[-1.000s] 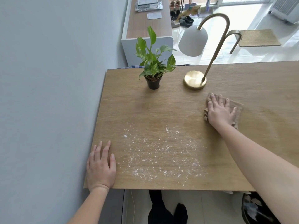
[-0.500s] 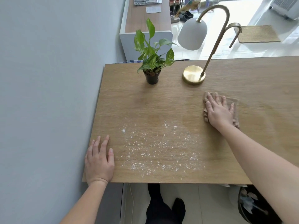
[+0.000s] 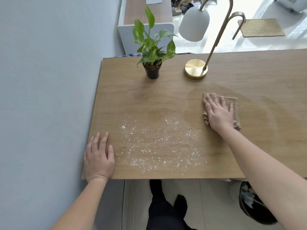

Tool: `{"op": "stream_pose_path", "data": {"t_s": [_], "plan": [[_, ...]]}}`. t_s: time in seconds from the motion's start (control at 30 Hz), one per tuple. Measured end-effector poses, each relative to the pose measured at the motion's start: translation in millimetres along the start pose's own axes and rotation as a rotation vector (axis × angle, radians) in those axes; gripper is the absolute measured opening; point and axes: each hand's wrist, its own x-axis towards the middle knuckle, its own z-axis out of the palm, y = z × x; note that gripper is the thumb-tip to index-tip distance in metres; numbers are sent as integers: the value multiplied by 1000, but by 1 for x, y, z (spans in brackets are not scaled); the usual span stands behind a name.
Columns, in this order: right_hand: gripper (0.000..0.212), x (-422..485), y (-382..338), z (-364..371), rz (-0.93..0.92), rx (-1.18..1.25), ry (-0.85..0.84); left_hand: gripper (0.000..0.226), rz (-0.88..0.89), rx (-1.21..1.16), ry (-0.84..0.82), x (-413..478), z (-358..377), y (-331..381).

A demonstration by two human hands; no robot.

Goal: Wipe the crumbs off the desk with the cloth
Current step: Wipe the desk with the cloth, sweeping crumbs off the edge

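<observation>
I see my right hand (image 3: 219,113) pressing with flat, spread fingers on the folded beige cloth (image 3: 232,103), right of the white crumbs (image 3: 157,146) on the wooden desk (image 3: 166,97), my left hand (image 3: 98,158) flat at the edge.

The left hand (image 3: 98,161) lies flat with the palm down on the near left corner of the desk (image 3: 149,100). Its fingers are straight and close together and point to the far edge, and the thumb stands a little out to the right. The left wrist is just at the near edge, and the bare forearm comes up from below this edge. The right hand (image 3: 218,113) is farther in on the desk, to the right of its middle. It presses flat on the cloth (image 3: 235,117), with the fingers straight and slightly spread. The right arm is bare and stretched, and it crosses the near edge.
</observation>
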Motion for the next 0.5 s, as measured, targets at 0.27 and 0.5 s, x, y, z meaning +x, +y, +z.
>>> {"op": "stream_pose_path", "data": {"t_s": [0.27,0.5], "plan": [[54,-96,84,-12,-230,-121,-101,59,-5,-9,8,-1,-1,1],[51,-74,16,19,-88,-1,-15,60,-11,-20,13,-1,1,2]]}}
